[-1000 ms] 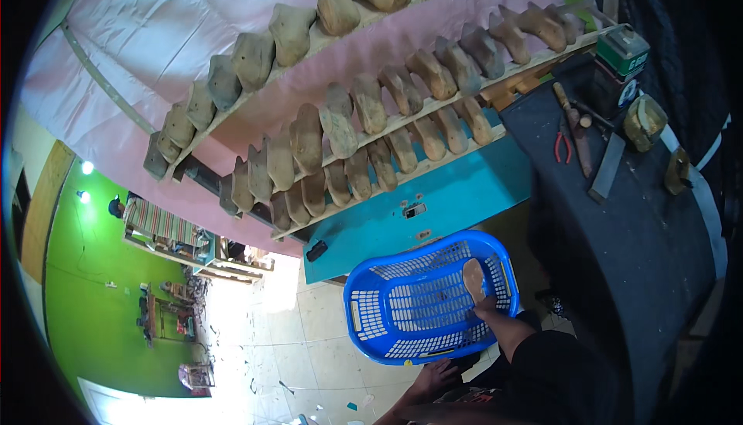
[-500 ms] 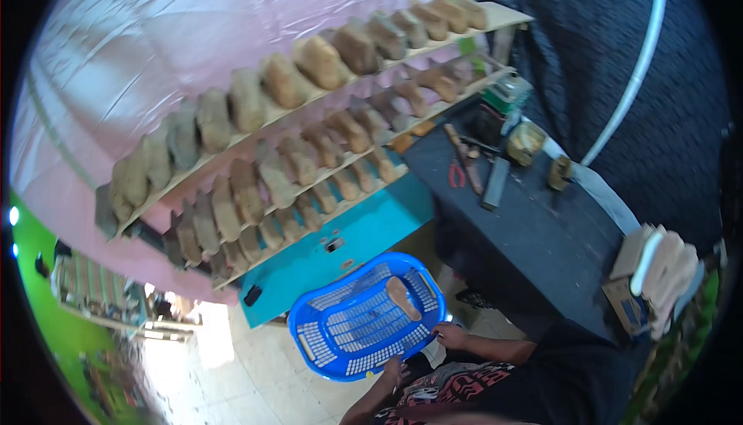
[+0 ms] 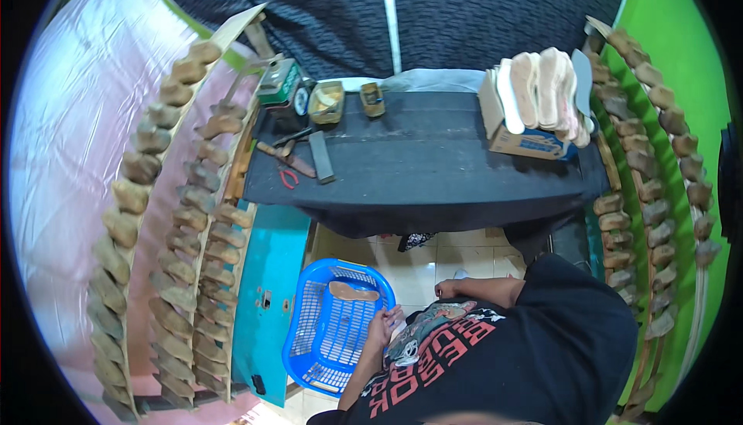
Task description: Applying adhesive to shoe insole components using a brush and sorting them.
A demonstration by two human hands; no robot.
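Tan sole-shaped piece [image 3: 354, 292], crosswise inside a blue slatted basket [image 3: 340, 330], near its far end

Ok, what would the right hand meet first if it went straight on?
The right hand points left, so likely the blue basket first; depth is unclear, so it might pass above.

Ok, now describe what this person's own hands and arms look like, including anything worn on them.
The left hand and right hand are bare, with no gloves. The forearms are uncovered too, and no watch or bracelet shows. A loose black T-shirt covers the upper arms; its front carries large red lettering and a multicoloured print.
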